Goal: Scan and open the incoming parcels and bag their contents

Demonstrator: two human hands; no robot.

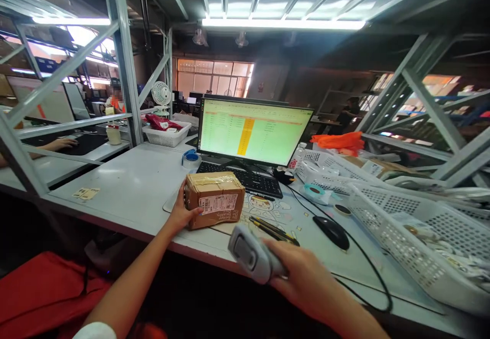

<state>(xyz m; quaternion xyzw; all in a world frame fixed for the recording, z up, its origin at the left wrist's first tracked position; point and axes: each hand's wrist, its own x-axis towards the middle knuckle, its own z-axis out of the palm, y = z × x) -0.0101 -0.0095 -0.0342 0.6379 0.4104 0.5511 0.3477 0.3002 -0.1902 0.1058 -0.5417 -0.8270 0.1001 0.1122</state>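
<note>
Head view: carton (214, 198) near desk edge (202, 255); scanner (250, 253) close.

Left grip (182, 215) clasps carton (213, 196); right grip (300, 268), scanner (249, 253).

A white fan (161, 93) stands behind a white basket (165, 138) holding a red bundle (163, 123). A black mouse (331, 232) lies near a larger basket (401, 252) on the right, and an orange bundle (339, 141) sits farther back.
</note>
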